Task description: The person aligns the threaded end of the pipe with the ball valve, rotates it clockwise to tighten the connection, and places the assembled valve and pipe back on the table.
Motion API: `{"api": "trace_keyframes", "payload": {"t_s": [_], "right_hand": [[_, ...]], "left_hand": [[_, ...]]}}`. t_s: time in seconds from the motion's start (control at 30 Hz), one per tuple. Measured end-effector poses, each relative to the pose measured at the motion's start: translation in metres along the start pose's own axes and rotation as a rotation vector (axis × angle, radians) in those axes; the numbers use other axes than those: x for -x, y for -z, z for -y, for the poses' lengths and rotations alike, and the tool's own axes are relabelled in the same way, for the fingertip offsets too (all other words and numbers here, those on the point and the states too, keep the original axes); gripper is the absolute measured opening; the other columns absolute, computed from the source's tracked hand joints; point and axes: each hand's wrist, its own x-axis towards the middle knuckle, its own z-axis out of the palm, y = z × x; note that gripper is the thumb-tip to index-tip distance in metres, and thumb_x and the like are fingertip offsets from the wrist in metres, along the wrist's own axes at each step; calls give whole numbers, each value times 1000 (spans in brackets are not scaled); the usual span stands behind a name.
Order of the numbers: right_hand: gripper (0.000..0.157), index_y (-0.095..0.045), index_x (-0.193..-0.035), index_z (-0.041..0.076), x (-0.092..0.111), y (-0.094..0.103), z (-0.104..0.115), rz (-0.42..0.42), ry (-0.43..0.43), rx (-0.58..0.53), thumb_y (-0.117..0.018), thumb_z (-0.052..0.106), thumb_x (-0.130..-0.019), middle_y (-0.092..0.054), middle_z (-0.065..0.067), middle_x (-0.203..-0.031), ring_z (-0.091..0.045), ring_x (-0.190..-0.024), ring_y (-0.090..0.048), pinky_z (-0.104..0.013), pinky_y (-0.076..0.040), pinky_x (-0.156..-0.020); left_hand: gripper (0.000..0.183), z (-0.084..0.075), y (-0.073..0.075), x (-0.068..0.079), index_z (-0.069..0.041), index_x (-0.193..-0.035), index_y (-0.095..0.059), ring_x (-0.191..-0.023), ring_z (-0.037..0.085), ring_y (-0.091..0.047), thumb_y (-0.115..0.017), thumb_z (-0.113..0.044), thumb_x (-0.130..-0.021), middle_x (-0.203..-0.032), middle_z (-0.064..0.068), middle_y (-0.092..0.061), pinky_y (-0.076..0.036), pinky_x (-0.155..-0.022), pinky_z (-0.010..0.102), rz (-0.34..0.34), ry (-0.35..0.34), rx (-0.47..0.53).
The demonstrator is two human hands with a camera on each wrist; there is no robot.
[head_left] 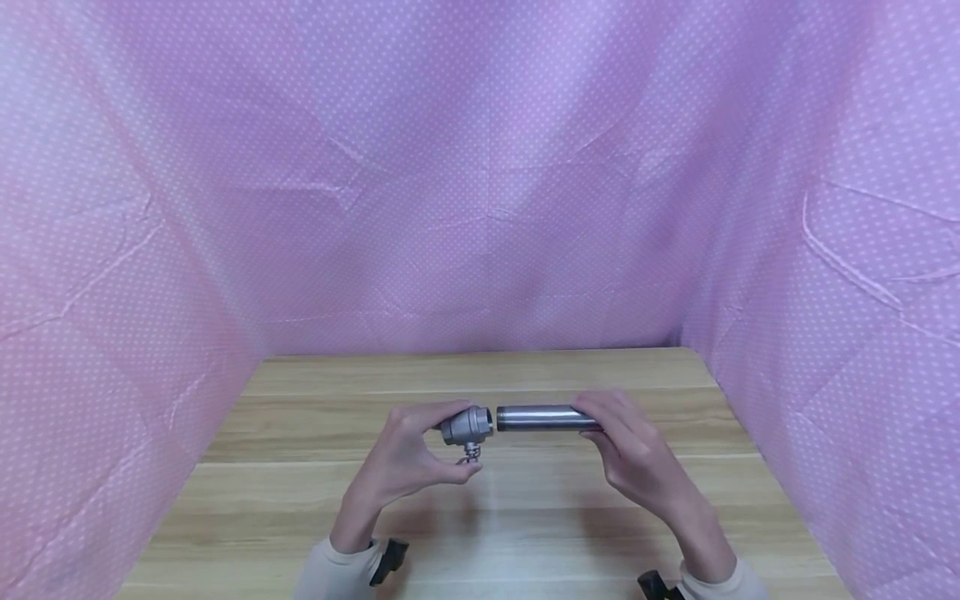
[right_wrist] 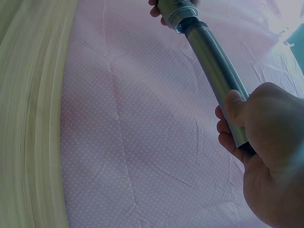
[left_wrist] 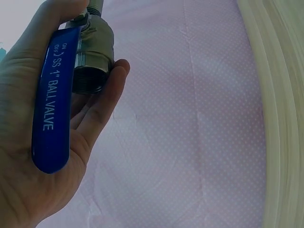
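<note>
the left hand (head_left: 401,454) held a ball valve (head_left: 464,426) between thumb and part-spread fingers, while the right hand (head_left: 637,454), fingers curled, gripped a pipe (head_left: 538,417) just apart at the valve's three o'clock, above the bench (head_left: 510,533), pink cloth (head_left: 487,167) beyond at twelve.

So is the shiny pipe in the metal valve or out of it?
Out. The head view shows a thin gap between the end of the pipe and the valve.

The pipe (head_left: 536,417) looks smooth, shiny metal to me; the valve (head_left: 467,426) is duller metal, its handle (left_wrist: 56,99) glossy, the worktop (head_left: 465,371) wood-grained, the curtain (head_left: 480,167) creased cloth.
</note>
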Motion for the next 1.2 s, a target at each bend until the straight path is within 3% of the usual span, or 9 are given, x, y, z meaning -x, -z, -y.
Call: {"api": "trace_keyframes", "payload": {"t_s": [0.17,0.37,0.73,1.0,1.2], "right_hand": [[38,-74,-129,-12,1,-2,0,5,5,-5,-56,19,-118,-81,-20,-122,-33,-107,-76,-12,-53,-124],[37,-74,-130,-11,1,-3,0,9,6,-2,-56,19,-118,-81,-19,-123,-33,-108,-76,-12,-54,-123],[37,-75,-130,-9,2,-4,1,28,-5,0,-55,20,-118,-81,-17,-123,-32,-109,-76,-12,-54,-122],[38,-73,-134,-8,2,-2,3,73,-28,-35,-54,20,-119,-79,-18,-125,-32,-111,-74,-10,-52,-123],[40,-72,-135,-9,4,0,2,105,-62,-85,-55,22,-118,-79,-18,-122,-27,-110,-74,-8,-54,-116]], "left_hand": [[74,-1,0,0,-10,-136,-79,-94,9,-82,-107,-18,-69,-115,3,-88,-72,-86,19,-16,-15,-5],[76,-3,1,-1,-11,-137,-78,-100,10,-83,-108,-18,-67,-119,2,-87,-71,-94,18,-10,-48,-15],[76,-3,-1,-1,-7,-137,-78,-108,22,-85,-107,-11,-66,-126,8,-86,-71,-104,25,-16,-122,-37],[79,-2,-2,1,-8,-138,-77,-111,24,-85,-108,-11,-65,-127,8,-86,-71,-106,29,-6,-126,-25],[79,-4,0,1,-7,-138,-77,-113,26,-85,-108,-13,-65,-128,9,-86,-72,-107,32,2,-120,-44]]}}
